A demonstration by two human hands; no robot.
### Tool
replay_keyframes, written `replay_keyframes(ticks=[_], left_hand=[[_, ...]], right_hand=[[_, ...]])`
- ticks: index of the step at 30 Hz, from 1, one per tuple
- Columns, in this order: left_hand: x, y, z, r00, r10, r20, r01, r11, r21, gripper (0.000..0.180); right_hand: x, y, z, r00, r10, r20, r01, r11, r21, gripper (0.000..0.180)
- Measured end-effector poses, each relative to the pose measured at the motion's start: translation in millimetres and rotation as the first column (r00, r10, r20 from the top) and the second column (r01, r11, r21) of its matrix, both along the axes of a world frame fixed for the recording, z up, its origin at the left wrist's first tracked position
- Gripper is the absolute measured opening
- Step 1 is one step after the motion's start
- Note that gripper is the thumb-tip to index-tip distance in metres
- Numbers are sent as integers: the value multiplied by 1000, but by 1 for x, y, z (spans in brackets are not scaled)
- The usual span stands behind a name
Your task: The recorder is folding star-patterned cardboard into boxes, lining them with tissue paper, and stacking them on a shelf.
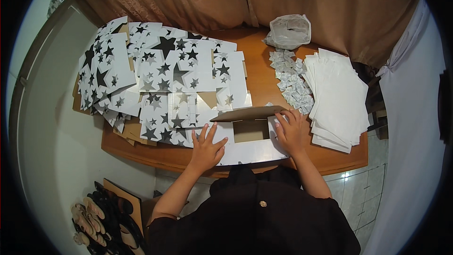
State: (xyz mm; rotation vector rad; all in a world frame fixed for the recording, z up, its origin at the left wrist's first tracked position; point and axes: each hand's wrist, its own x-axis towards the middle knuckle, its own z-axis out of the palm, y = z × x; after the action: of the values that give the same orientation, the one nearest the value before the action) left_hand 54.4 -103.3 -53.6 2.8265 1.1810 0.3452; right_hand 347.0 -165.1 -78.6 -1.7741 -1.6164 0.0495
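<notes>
A small cardboard box (257, 152), white outside and brown inside, stands at the table's front edge before me. Its lid flap (250, 113) is raised along the far side, and a rectangular opening shows the bare brown inside. My left hand (206, 150) lies with spread fingers at the box's left end, holding nothing. At the right end, my right hand (290, 132) has its fingers bent over the side wall and against the lid's right corner. What lies under those fingertips is partly hidden.
Flat star-printed cardboard sheets (177, 66) are piled on the left of the wooden table (262, 73). Small white packets (292, 82) lie heaped near a clear plastic bag (290, 30). White paper sheets (337, 99) are stacked at right. Shoes (101, 222) are at lower left.
</notes>
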Motion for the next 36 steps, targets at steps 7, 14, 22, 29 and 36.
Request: replay_keyframes(ticks=[7,14,22,29,36], left_hand=[[-5,6,3,937,54,346,-36,998,-57,28],[23,30,-10,580,514,632,-78,808,-584,71],[3,35,-25,281,813,510,723,171,-669,83],[29,19,-32,682,550,483,-58,698,-713,93],[35,15,-25,734,531,425,-194,762,-618,88]], right_hand=[[16,-16,-8,845,18,-534,193,922,336,12],[29,2,-4,534,-76,-842,199,979,38,20],[40,-4,-6,823,-87,-562,-126,936,-329,56],[26,-5,-17,897,-37,-441,-106,950,-295,72],[19,-8,7,944,-130,-303,5,925,-380,73]])
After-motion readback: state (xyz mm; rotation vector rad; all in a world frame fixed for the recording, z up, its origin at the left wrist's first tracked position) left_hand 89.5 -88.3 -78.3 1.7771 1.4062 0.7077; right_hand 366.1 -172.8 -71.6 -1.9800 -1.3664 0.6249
